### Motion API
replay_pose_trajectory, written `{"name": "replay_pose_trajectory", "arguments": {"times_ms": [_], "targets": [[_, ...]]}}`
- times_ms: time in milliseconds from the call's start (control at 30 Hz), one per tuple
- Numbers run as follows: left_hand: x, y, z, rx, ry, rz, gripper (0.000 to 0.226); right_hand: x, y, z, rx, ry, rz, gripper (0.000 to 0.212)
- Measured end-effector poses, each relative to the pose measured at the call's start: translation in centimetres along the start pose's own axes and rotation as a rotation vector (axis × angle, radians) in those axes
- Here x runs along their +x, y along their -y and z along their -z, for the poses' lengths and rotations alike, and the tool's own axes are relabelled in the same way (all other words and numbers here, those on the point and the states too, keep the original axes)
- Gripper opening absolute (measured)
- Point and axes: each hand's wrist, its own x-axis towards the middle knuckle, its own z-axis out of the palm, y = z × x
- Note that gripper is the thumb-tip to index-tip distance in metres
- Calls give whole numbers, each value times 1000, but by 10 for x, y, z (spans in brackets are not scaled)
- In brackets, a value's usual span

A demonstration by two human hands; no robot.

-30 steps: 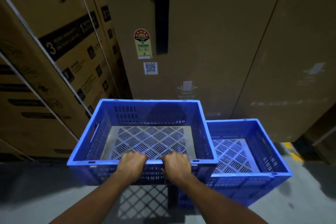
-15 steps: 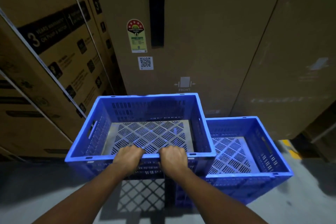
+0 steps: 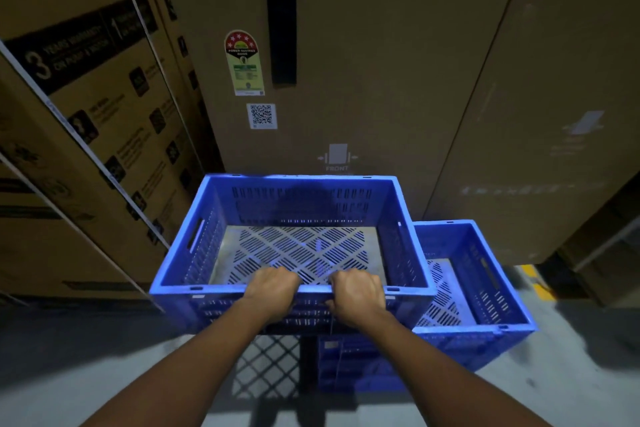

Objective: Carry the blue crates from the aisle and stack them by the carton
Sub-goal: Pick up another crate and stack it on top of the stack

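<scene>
At 9 o'clock stand printed cartons (image 3: 86,97) with white straps; how many they are, you cannot count for sure. At 12 o'clock there is one tall plain carton (image 3: 363,62), and on it are two labels: one energy sticker (image 3: 244,62) and, under it, one QR label (image 3: 262,115).

You see two blue crates, both empty. The first crate (image 3: 301,204) is in the centre, held off the floor (image 3: 104,357); its lattice shadow lies on the floor at 6 o'clock. Both your grips hold its near rim. The left grip (image 3: 273,291) is curled over the rim, and the right grip (image 3: 358,295) is clenched round the same rim just beside it, a small gap between the two. The far rim is near the tall carton; if it touches, you cannot tell.

The second crate (image 3: 485,288) stands on the floor at 4 o'clock, lower, its left part hidden under the first crate. At 2 o'clock is one more plain carton (image 3: 554,97), and near its foot one yellow mark (image 3: 530,270) on the floor.
</scene>
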Motion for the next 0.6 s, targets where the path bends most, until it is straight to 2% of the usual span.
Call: {"name": "replay_pose_trajectory", "arguments": {"times_ms": [600], "targets": [[43,-145,33,-53,-32,-11,18,-29,-145,16,-57,15,-61,32]]}}
